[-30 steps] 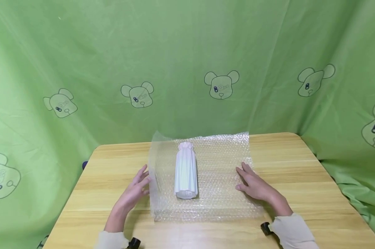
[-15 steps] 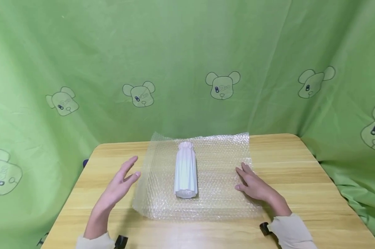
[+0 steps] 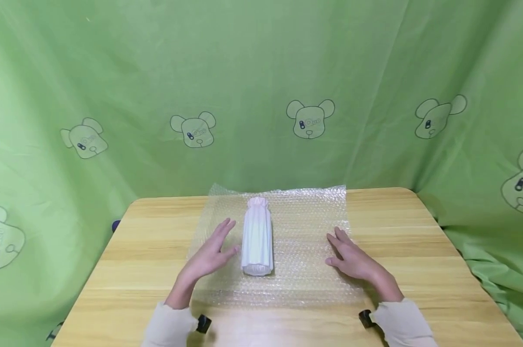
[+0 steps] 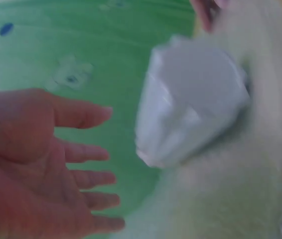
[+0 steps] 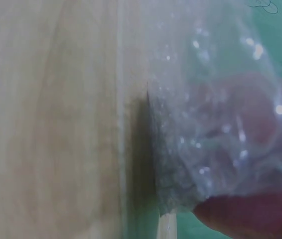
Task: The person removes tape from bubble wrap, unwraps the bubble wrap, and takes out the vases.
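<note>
A white pleated vase (image 3: pixel 257 236) lies on its side on a sheet of clear bubble wrap (image 3: pixel 304 226), its narrow neck pointing away and its flat base towards me. My left hand (image 3: pixel 211 255) is just left of the vase, over the wrap, fingers extended and palm turned towards it. In the left wrist view that hand (image 4: pixel 46 169) shows nothing in its palm, and the vase's base (image 4: pixel 198 74) is blurred beside it. My right hand (image 3: pixel 352 258) rests at the wrap's right edge with fingers spread. In the right wrist view, wrap (image 5: pixel 201 124) partly covers the hand (image 5: pixel 250 214).
The wooden table (image 3: pixel 417 260) extends around the wrap on both sides and in front. A green curtain (image 3: pixel 252 72) printed with bear heads hangs behind and at both sides. Part of the wrap's far edge curls up near the table's back edge.
My left hand first drew away leftward from the wrap's left edge, which spread out, then came back right to beside the vase. The right hand and vase have hardly moved.
</note>
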{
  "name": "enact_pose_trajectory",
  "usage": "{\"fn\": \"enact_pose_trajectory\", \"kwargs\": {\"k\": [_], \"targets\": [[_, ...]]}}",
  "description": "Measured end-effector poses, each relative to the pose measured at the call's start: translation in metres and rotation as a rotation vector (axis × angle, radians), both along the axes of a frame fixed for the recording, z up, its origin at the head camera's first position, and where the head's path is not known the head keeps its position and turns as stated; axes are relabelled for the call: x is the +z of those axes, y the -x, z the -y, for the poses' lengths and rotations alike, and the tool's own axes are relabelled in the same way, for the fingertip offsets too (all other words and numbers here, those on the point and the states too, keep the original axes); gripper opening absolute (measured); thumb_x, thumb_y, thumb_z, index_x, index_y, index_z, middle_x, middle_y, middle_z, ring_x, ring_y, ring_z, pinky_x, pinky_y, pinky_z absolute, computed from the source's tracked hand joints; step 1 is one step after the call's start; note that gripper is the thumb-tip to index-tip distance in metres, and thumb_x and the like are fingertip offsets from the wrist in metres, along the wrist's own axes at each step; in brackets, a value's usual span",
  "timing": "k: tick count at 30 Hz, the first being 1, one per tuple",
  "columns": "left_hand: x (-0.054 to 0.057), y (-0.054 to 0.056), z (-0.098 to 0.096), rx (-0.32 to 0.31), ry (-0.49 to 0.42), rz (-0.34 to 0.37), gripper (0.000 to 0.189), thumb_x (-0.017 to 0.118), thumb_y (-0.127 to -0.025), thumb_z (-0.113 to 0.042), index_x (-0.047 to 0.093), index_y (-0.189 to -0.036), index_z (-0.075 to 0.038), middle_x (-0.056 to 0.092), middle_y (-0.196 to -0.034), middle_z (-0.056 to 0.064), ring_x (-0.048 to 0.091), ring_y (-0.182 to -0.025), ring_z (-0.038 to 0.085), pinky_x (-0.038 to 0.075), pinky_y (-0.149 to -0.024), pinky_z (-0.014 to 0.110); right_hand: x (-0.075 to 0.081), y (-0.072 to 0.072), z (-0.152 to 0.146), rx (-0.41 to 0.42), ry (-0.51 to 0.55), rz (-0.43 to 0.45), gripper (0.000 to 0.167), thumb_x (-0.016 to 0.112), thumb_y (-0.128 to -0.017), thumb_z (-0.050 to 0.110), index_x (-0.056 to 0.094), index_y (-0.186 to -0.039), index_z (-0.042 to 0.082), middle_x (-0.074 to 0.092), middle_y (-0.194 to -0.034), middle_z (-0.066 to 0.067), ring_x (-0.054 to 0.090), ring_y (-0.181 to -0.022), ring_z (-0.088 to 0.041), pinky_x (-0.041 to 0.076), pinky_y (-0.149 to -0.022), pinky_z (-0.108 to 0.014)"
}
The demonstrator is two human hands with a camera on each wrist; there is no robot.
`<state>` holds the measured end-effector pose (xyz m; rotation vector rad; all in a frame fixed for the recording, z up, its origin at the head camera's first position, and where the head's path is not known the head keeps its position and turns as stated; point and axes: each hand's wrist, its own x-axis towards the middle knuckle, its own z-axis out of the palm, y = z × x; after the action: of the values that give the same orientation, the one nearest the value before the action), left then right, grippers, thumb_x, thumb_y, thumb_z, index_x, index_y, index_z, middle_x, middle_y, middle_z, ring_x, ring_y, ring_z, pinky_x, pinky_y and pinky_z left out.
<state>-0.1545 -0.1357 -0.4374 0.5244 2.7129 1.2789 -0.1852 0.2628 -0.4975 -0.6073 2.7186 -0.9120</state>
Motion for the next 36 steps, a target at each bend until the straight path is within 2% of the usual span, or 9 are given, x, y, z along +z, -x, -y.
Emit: {"fn": "enact_pose_trajectory", "kwargs": {"k": [5,10,18,20,26,29,36], "targets": [[-0.019,0.011,0.008,0.051,0.067,-0.018,0.08,0.071,-0.091,-0.001,0.028,-0.158,0.006,0.013,-0.167,0.026,0.008,-0.153,0.048,0.007,-0.12,0.067,0.001,0.0,0.001,-0.01,-0.005,0.005,0.07,0.065,-0.101,0.02,0.031,-0.151,-0.017,0.007,-0.16,-0.042,0.006,-0.147,-0.059,0.013,-0.117,-0.07],[-0.031,0.016,0.016,0.085,0.113,0.031,0.09,0.077,-0.087,-0.006,0.026,-0.16,0.0,0.012,-0.168,0.021,0.005,-0.154,0.046,-0.001,-0.119,0.068,0.001,0.0,0.001,-0.015,-0.004,-0.012,0.072,0.063,-0.102,0.023,0.03,-0.151,-0.018,0.007,-0.16,-0.042,0.006,-0.147,-0.059,0.012,-0.118,-0.069],[-0.044,0.024,0.026,0.046,0.145,0.098,0.112,0.088,-0.076,-0.012,0.018,-0.163,-0.005,0.008,-0.17,0.019,0.001,-0.154,0.045,-0.006,-0.115,0.074,-0.001,-0.001,0.001,-0.015,-0.007,-0.005,0.075,0.064,-0.102,0.026,0.029,-0.151,-0.018,0.006,-0.16,-0.042,0.005,-0.148,-0.059,0.011,-0.118,-0.07],[-0.046,0.024,0.028,0.047,0.172,0.098,0.11,0.088,-0.078,-0.018,0.019,-0.163,-0.005,0.008,-0.169,0.02,0.001,-0.154,0.046,-0.005,-0.115,0.074,-0.002,-0.001,0.002,-0.012,-0.001,-0.005,0.075,0.065,-0.102,0.025,0.029,-0.151,-0.018,0.005,-0.16,-0.042,0.005,-0.148,-0.059,0.011,-0.118,-0.07],[-0.057,0.027,0.032,0.054,0.275,0.098,0.092,0.074,-0.093,-0.036,0.023,-0.162,-0.004,0.007,-0.168,0.022,0.002,-0.152,0.05,-0.001,-0.115,0.076,-0.002,-0.003,0.002,-0.01,0.007,-0.01,0.076,0.065,-0.101,0.026,0.029,-0.151,-0.019,0.005,-0.16,-0.042,0.005,-0.148,-0.059,0.011,-0.117,-0.07],[-0.061,0.027,0.031,0.067,0.325,0.1,0.092,0.075,-0.092,-0.04,0.027,-0.161,-0.002,0.008,-0.167,0.026,0.003,-0.152,0.052,0.0,-0.114,0.077,-0.001,-0.004,0.003,-0.006,0.006,-0.018,0.076,0.065,-0.101,0.026,0.029,-0.151,-0.019,0.006,-0.16,-0.042,0.006,-0.147,-0.059,0.012,-0.117,-0.07],[-0.055,0.026,0.026,0.077,0.395,0.134,0.093,0.077,-0.09,-0.041,0.03,-0.16,-0.001,0.008,-0.167,0.029,0.004,-0.152,0.052,0.003,-0.115,0.077,-0.001,-0.003,0.002,-0.011,-0.004,-0.013,0.077,0.066,-0.101,0.026,0.029,-0.151,-0.018,0.005,-0.161,-0.041,0.006,-0.148,-0.059,0.012,-0.118,-0.069]]}}
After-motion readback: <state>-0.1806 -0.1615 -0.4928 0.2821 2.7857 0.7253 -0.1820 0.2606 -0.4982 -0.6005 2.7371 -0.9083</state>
